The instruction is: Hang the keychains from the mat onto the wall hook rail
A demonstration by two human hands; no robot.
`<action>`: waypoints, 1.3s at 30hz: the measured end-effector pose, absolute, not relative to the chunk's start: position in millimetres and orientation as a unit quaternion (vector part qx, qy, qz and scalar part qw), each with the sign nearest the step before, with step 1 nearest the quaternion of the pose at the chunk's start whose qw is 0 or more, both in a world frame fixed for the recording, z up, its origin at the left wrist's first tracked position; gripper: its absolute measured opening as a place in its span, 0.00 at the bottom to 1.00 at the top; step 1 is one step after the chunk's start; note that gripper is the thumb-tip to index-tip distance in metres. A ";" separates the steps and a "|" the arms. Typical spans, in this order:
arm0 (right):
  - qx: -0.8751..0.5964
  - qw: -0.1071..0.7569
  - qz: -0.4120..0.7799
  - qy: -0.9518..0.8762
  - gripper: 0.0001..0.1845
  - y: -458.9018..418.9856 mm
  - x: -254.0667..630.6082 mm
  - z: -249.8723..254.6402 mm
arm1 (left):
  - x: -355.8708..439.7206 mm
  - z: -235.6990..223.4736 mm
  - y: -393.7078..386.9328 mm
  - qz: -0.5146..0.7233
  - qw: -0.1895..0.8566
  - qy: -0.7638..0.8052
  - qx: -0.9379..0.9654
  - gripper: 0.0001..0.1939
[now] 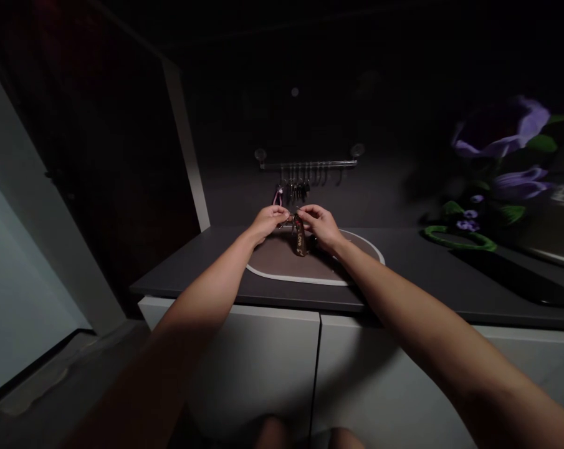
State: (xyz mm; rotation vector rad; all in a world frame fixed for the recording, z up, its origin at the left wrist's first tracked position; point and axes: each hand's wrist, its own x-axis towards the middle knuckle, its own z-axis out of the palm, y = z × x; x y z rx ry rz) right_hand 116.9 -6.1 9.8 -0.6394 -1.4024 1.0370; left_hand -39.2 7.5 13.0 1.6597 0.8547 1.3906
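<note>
Above a brown oval mat [282, 265] with a white rim, my two hands meet at a keychain. A brown strap [301, 237] with the word "Love" hangs down from its metal ring. My right hand [321, 226] pinches the top of the keychain between thumb and fingertips. From the other side, my left hand [268, 223] has its thumb and fingers closed at small metal parts beside the strap, which look like keys [291, 224]. The exact grip of the left fingertips is too small to make out.
Behind my hands, a clear rail [310, 164] with several hooks is fixed to the dark wall; keys [298, 190] and a pinkish strap [278, 194] hang there. Purple flowers [520, 184] with a green ring base stand at right on the dark counter [403, 274]. White cabinet doors [263, 362] are below.
</note>
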 end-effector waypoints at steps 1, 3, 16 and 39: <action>-0.276 0.600 0.451 -0.600 0.15 -4.9 117.4 9.1 | -38.7 12.6 7.0 0.543 0.392 0.338 0.661 0.12; -0.280 0.605 0.455 -0.591 0.16 -2.6 118.2 8.1 | -37.7 11.7 6.4 0.532 0.384 0.341 0.673 0.13; -0.274 0.628 0.475 -0.553 0.16 -1.3 127.0 8.2 | -27.2 6.5 6.4 0.532 0.231 0.373 0.724 0.09; -0.360 0.726 0.338 -0.479 0.07 62.9 123.0 71.5 | -24.7 -6.6 10.6 0.423 -0.021 0.448 0.788 0.14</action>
